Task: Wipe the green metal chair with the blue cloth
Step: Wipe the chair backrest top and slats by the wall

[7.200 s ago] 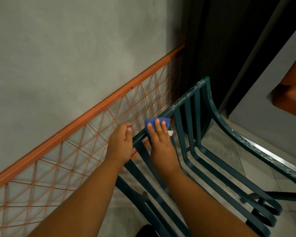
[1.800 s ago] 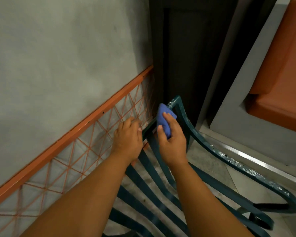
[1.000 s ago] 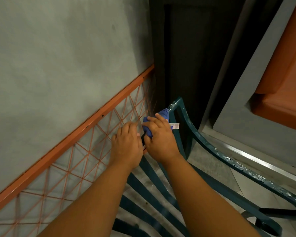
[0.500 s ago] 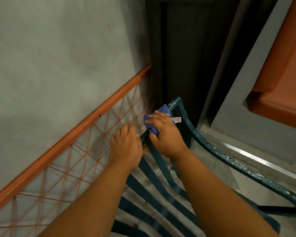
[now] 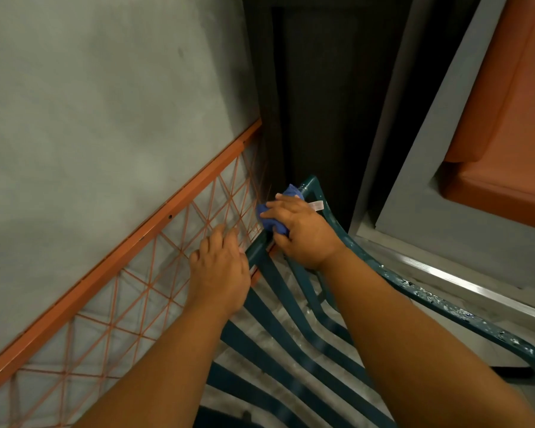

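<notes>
Right hand (image 5: 303, 233) curled around blue cloth (image 5: 271, 219)

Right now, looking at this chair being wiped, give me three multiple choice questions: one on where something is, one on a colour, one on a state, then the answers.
1. Where is the blue cloth?
A. On the chair's top rail near its corner
B. On the floor
C. Hung on the orange lattice

2. What colour is the lattice frame along the wall?
A. White
B. Orange
C. Black

3. What is the paint like on the chair's armrest?
A. Freshly smooth
B. Covered in tape
C. Chipped and flaking

Answers:
1 A: the right hand presses the cloth against the top rail of the green metal chair, beside the corner.
2 B: its bar and thin wires are orange against the grey wall.
3 C: pale specks of missing paint run along it.

The left hand rests on the same rail, without cloth.
</notes>
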A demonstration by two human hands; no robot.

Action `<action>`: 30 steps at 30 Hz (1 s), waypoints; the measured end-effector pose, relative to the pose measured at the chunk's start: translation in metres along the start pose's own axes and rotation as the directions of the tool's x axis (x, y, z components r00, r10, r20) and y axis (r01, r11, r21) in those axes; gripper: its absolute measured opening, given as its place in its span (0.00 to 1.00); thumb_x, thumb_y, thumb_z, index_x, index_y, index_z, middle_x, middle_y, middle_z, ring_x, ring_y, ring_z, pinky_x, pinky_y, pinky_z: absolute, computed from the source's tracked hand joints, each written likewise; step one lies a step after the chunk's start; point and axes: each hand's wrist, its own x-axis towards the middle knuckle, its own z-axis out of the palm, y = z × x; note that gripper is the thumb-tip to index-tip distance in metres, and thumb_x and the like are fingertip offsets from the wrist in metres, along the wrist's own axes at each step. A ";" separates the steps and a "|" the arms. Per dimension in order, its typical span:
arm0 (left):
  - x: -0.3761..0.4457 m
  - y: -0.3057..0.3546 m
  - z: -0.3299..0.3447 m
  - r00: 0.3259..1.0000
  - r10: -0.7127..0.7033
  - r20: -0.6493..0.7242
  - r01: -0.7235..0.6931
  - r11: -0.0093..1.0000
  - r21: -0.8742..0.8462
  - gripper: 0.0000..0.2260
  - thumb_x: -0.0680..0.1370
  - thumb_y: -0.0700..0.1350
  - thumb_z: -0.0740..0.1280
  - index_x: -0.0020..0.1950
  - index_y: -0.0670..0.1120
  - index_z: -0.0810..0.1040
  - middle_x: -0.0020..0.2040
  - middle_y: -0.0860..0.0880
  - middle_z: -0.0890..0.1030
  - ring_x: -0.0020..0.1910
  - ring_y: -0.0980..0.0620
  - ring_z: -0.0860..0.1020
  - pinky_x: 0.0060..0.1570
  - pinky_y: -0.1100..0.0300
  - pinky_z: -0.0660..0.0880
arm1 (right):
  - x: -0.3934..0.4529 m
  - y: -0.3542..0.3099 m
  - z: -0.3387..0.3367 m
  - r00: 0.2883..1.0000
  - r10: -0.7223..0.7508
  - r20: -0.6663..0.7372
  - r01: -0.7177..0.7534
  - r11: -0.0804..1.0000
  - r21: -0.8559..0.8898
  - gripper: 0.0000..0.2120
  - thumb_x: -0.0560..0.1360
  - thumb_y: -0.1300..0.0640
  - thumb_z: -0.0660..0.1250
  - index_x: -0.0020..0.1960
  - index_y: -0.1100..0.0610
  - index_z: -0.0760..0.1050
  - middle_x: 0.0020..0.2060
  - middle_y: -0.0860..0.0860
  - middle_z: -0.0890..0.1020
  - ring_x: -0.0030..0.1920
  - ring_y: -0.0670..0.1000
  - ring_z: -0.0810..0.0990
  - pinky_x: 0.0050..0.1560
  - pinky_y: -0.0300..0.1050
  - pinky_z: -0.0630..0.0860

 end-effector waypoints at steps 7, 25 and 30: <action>-0.001 -0.001 0.000 1.000 -0.005 0.015 0.005 1.000 -0.006 0.20 0.81 0.48 0.52 0.72 0.46 0.63 0.74 0.46 0.62 0.70 0.46 0.63 0.65 0.49 0.64 | 0.012 -0.016 0.020 0.977 0.168 -0.133 -0.177 0.982 -0.063 0.11 0.72 0.56 0.63 0.50 0.58 0.79 0.53 0.55 0.81 0.63 0.56 0.73 0.71 0.53 0.60; 0.000 -0.001 -0.002 1.000 0.003 -0.004 -0.003 1.000 0.005 0.19 0.80 0.47 0.52 0.70 0.46 0.65 0.71 0.45 0.66 0.68 0.46 0.66 0.63 0.49 0.65 | 0.067 0.010 -0.022 0.924 0.233 0.305 -0.085 0.899 -0.429 0.13 0.76 0.44 0.55 0.47 0.50 0.74 0.44 0.49 0.77 0.50 0.52 0.72 0.54 0.49 0.66; -0.002 0.001 -0.002 1.000 -0.007 0.003 0.007 1.000 0.017 0.18 0.81 0.47 0.52 0.70 0.46 0.64 0.72 0.46 0.64 0.68 0.46 0.65 0.64 0.49 0.63 | 0.063 -0.002 0.001 0.961 0.221 0.164 -0.113 0.859 -0.500 0.15 0.75 0.45 0.56 0.46 0.54 0.76 0.42 0.52 0.78 0.49 0.55 0.72 0.59 0.52 0.67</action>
